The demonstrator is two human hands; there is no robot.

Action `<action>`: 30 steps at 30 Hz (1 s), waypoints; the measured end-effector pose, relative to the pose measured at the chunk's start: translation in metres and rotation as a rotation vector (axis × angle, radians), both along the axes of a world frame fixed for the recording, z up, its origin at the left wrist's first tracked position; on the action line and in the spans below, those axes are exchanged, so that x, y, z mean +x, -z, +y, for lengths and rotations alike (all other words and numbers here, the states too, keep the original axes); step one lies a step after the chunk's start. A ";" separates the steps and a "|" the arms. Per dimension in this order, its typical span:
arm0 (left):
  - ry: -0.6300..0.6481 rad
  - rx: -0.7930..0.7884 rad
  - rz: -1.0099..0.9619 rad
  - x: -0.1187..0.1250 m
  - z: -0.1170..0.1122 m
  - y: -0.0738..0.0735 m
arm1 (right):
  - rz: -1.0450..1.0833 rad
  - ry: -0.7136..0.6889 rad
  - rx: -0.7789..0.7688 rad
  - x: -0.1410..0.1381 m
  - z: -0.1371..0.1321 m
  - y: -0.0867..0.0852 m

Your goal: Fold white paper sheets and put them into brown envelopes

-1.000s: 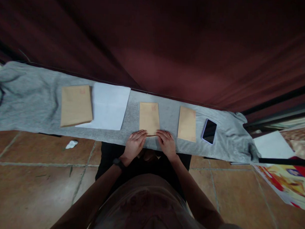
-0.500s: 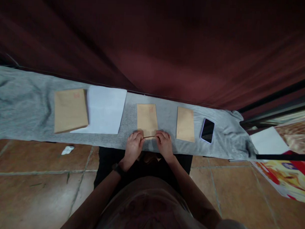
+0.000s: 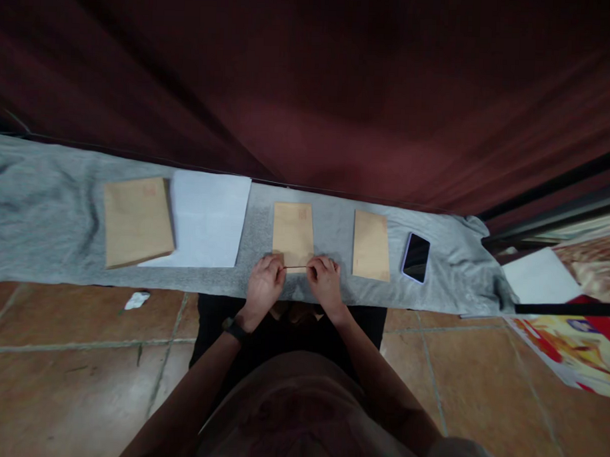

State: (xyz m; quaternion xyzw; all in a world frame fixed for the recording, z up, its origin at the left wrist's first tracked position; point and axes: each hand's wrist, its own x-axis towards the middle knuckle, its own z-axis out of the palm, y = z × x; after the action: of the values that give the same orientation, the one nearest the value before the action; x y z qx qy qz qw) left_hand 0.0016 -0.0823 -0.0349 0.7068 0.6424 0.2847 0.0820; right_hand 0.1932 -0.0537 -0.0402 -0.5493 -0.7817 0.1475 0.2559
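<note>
A brown paper envelope lies flat on the grey cloth in front of me, a small red print near its far right corner. My left hand is closed at the envelope's near left corner, fingertips pinching its edge. At the near right corner my right hand pinches the same edge. Between the hands the near edge shows as a thin dark line, slightly raised, with a narrow strip of paper beyond it. The thumbs are mostly hidden.
Left on the grey cloth are a stack of brown envelopes and white paper sheets. To the right lie another brown envelope and a phone. A dark red curtain hangs behind. Crumpled white paper is on the floor.
Both hands stay on the envelope's near edge, with very little movement. The whole view has shifted slightly; the other things lie as before.
</note>
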 end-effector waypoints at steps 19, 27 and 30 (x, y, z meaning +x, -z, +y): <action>0.231 -0.056 0.191 0.019 -0.039 0.026 | 0.026 -0.248 0.028 -0.030 -0.039 -0.008; 0.238 -0.085 0.244 0.013 -0.044 0.022 | -0.056 -0.250 0.031 -0.022 -0.051 0.003; 0.226 -0.066 0.232 0.010 -0.045 0.017 | -0.079 -0.225 0.047 -0.015 -0.051 0.007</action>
State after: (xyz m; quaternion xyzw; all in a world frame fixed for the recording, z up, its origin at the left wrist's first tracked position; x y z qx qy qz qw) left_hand 0.0118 -0.1275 -0.0521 0.7998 0.5727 0.1691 0.0619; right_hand 0.1781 -0.1050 -0.0470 -0.4572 -0.8511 0.1353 0.2196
